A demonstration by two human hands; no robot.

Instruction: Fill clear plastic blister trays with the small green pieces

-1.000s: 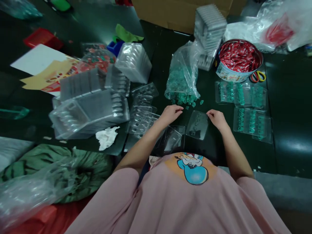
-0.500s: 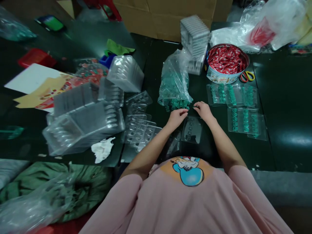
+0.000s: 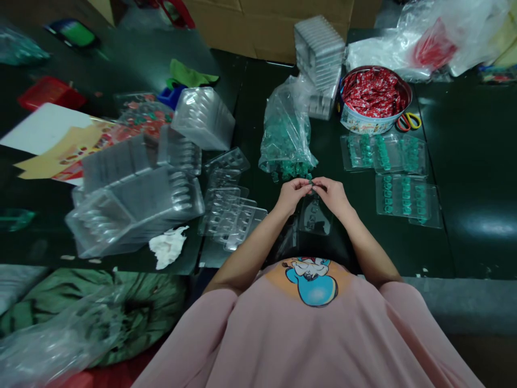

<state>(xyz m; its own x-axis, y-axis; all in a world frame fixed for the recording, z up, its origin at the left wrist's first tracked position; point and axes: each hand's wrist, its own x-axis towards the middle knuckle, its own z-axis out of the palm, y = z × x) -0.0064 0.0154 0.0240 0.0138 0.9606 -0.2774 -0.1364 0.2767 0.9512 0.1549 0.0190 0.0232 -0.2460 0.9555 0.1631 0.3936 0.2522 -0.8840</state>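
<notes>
My left hand (image 3: 291, 195) and my right hand (image 3: 330, 194) meet fingertip to fingertip above the upper end of a clear blister tray (image 3: 316, 220). Both are pinched on a small dark green piece (image 3: 311, 184), mostly hidden by the fingers. Just beyond them lies a clear plastic bag (image 3: 286, 129) with green pieces (image 3: 293, 170) spilling from its mouth. To the right, clear trays with rows of green pieces (image 3: 406, 196) lie on the dark table. Several clear trays without green pieces (image 3: 232, 215) are spread left of my left forearm.
Stacked clear trays (image 3: 141, 199) fill the left side, with a white tissue (image 3: 167, 247) in front. A round tin of red packets (image 3: 374, 97) and scissors (image 3: 409, 122) sit at the back right. Another tray stack (image 3: 319, 59) stands near the cardboard box (image 3: 250, 27).
My hands have come together; they were apart before. The right hand has moved left to meet the left one over the tray. The view has shifted slightly.
</notes>
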